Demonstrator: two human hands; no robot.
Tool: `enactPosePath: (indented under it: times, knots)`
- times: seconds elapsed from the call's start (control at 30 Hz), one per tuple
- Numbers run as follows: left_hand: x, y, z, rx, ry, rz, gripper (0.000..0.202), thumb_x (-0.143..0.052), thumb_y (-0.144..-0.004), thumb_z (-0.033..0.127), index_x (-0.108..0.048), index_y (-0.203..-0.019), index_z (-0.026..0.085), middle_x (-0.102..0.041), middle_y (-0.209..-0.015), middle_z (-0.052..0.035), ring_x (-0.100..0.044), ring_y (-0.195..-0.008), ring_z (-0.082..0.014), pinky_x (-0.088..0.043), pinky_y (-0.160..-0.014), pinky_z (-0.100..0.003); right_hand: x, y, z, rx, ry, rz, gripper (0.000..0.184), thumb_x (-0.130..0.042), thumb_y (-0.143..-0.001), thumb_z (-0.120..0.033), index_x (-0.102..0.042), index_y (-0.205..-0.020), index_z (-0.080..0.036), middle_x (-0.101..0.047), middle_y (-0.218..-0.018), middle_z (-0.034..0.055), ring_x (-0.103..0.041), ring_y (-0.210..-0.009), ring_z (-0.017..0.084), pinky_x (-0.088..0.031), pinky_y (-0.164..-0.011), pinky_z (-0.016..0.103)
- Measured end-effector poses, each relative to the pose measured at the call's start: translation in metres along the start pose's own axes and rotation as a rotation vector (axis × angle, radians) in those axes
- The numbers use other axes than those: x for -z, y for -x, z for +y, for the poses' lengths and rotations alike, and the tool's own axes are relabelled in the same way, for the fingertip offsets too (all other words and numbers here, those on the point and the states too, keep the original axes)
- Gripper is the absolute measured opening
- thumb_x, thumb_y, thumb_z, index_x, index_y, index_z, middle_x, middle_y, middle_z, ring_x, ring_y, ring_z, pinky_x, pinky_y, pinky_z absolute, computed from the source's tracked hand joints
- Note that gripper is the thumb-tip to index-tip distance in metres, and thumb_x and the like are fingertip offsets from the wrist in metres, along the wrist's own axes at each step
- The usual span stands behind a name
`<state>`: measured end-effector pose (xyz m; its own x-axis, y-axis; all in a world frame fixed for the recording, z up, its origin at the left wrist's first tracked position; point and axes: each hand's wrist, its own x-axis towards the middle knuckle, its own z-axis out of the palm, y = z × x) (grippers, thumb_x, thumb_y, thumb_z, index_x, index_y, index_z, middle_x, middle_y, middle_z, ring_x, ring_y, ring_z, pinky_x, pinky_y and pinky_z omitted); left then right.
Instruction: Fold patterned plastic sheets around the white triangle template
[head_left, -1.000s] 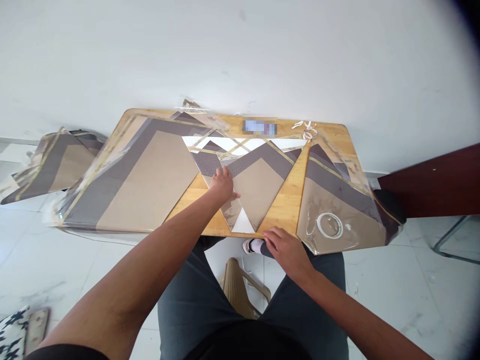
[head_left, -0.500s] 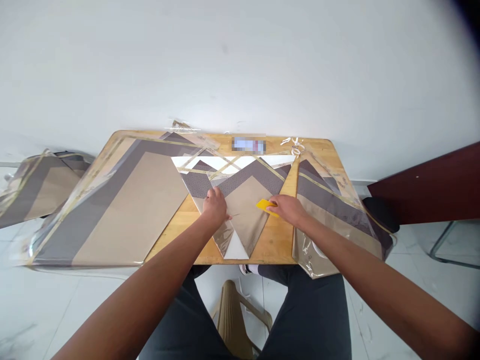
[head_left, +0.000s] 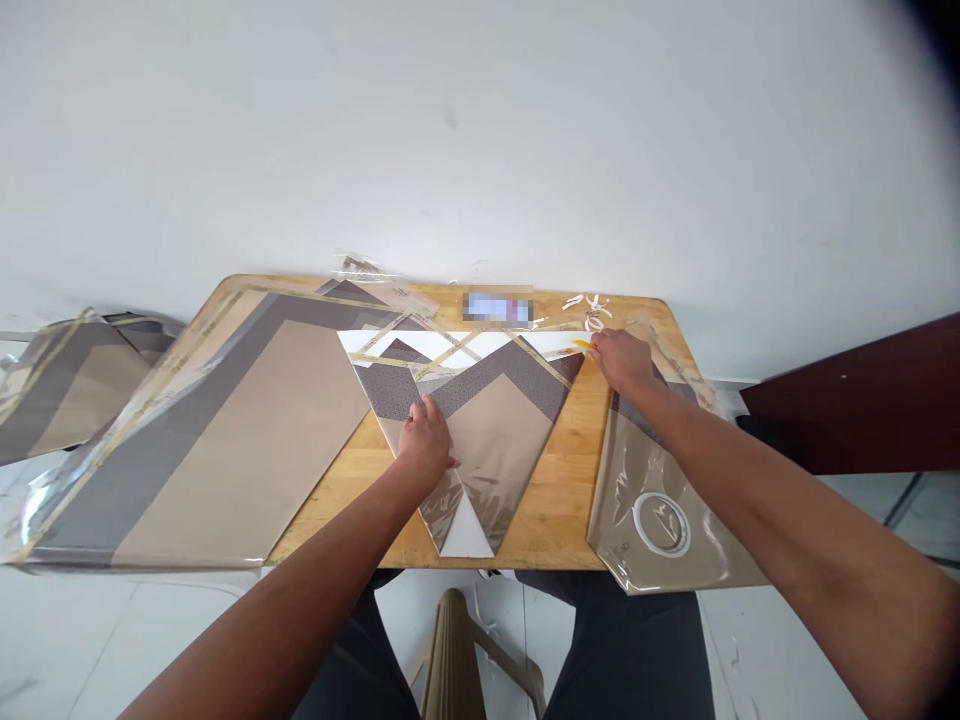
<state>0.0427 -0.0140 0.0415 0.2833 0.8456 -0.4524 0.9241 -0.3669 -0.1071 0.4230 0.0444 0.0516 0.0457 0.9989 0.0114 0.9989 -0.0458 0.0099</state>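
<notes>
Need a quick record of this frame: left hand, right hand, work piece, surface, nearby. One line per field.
left hand: pressed flat on the work piece
right hand: gripping yellow scraper near the far right corner of the work piece
work piece: film-covered sheet, taupe and grey
surface: wooden table
nearby: tape roll on film-wrapped panel, right of the work piece

Indoor workroom: white wall [head_left: 480, 130], tiled floor [head_left: 67, 640], wooden worktable [head_left: 570, 480], taped patterned panels [head_left: 225, 440].
</notes>
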Motion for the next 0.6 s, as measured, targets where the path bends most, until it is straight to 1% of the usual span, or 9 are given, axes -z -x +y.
enactPosePath:
  times: [0.03, 0.1, 0.2, 0.33, 0.4, 0.47, 0.5, 0.57, 0.6]
  knots:
    - [0.000, 0.000, 0.000, 0.003, -0.001, 0.002, 0.116, -0.093, -0.076, 0.057, -0.039, -0.168, 0.012, -0.030, -0.172, -0.0318, -0.046, -0.144, -0.0468, -0.053, -0.106, -0.047, -0.001, 0.009, -0.009, 0.023, -0.001, 0.034, 0.032, -0.052, -0.112, -0.032, -0.076, -0.112, -0.010, -0.074, -0.112, 0.0176, -0.061, -0.100, 0.024, -0.037, -0.078, 0.035]
    - [-0.001, 0.000, 0.000, 0.004, 0.004, -0.002, 0.118, -0.093, -0.075, 0.059, -0.038, -0.169, 0.013, -0.030, -0.173, -0.0305, -0.045, -0.145, -0.0457, -0.051, -0.108, -0.047, -0.005, 0.038, -0.032, 0.106, -0.033, 0.101, 0.031, -0.052, -0.112, -0.034, -0.075, -0.117, -0.015, -0.074, -0.115, 0.0147, -0.061, -0.106, 0.026, -0.042, -0.083, 0.035]
    - [-0.004, 0.001, 0.002, 0.009, 0.004, 0.001, 0.119, -0.093, -0.076, 0.059, -0.036, -0.170, 0.013, -0.028, -0.174, -0.0289, -0.041, -0.148, -0.0446, -0.047, -0.113, -0.047, -0.015, 0.100, -0.066, 0.349, -0.206, 0.251, 0.033, -0.047, -0.113, -0.031, -0.075, -0.125, -0.019, -0.076, -0.119, 0.0110, -0.064, -0.112, 0.026, -0.049, -0.097, 0.038]
    - [-0.008, 0.003, -0.001, -0.014, 0.083, 0.002, 0.118, -0.094, -0.075, 0.056, -0.040, -0.166, 0.005, -0.027, -0.172, -0.0337, -0.039, -0.147, -0.0475, -0.043, -0.115, -0.049, -0.032, 0.182, -0.112, 0.514, -0.324, 0.272, 0.035, -0.047, -0.111, -0.021, -0.070, -0.138, -0.022, -0.075, -0.127, 0.0086, -0.066, -0.117, 0.025, -0.050, -0.107, 0.041]
    - [-0.006, -0.001, -0.009, -0.051, 0.130, -0.009, 0.112, -0.093, -0.075, 0.058, -0.046, -0.164, 0.008, -0.031, -0.171, -0.0316, -0.040, -0.147, -0.0478, -0.043, -0.115, -0.050, -0.038, 0.207, -0.143, 0.624, -0.339, 0.239, 0.040, -0.049, -0.110, -0.018, -0.065, -0.147, -0.021, -0.073, -0.135, 0.0095, -0.064, -0.125, 0.025, -0.048, -0.112, 0.042]
    - [-0.002, -0.013, -0.025, -0.093, 0.162, -0.022, 0.094, -0.088, -0.080, 0.060, -0.057, -0.157, 0.016, -0.044, -0.166, -0.0252, -0.042, -0.146, -0.0457, -0.042, -0.116, -0.051, -0.040, 0.218, -0.181, 0.736, -0.374, 0.218, 0.044, -0.052, -0.108, -0.016, -0.061, -0.152, -0.018, -0.071, -0.141, 0.0100, -0.062, -0.130, 0.025, -0.047, -0.115, 0.042]
    - [0.002, -0.021, -0.034, -0.114, 0.180, -0.029, 0.082, -0.085, -0.082, 0.059, -0.064, -0.151, 0.020, -0.052, -0.160, -0.0217, -0.044, -0.145, -0.0446, -0.039, -0.118, -0.053, -0.040, 0.217, -0.202, 0.791, -0.393, 0.220, 0.046, -0.053, -0.108, -0.014, -0.059, -0.153, -0.017, -0.070, -0.142, 0.0098, -0.062, -0.132, 0.025, -0.047, -0.116, 0.041]
    - [0.010, -0.042, -0.053, -0.142, 0.216, -0.026, 0.055, -0.082, -0.085, 0.054, -0.077, -0.134, 0.029, -0.066, -0.147, -0.0145, -0.044, -0.146, -0.0434, -0.027, -0.125, -0.058, -0.039, 0.202, -0.248, 0.890, -0.417, 0.239, 0.049, -0.052, -0.106, -0.009, -0.058, -0.154, -0.017, -0.070, -0.145, 0.0086, -0.059, -0.136, 0.024, -0.049, -0.116, 0.039]
    - [0.013, -0.053, -0.061, -0.143, 0.239, -0.017, 0.047, -0.082, -0.085, 0.053, -0.081, -0.125, 0.031, -0.070, -0.140, -0.0125, -0.046, -0.145, -0.0430, -0.023, -0.126, -0.061, -0.039, 0.189, -0.271, 0.920, -0.421, 0.246, 0.049, -0.051, -0.106, -0.008, -0.059, -0.153, -0.019, -0.069, -0.146, 0.0080, -0.059, -0.137, 0.023, -0.050, -0.114, 0.038]
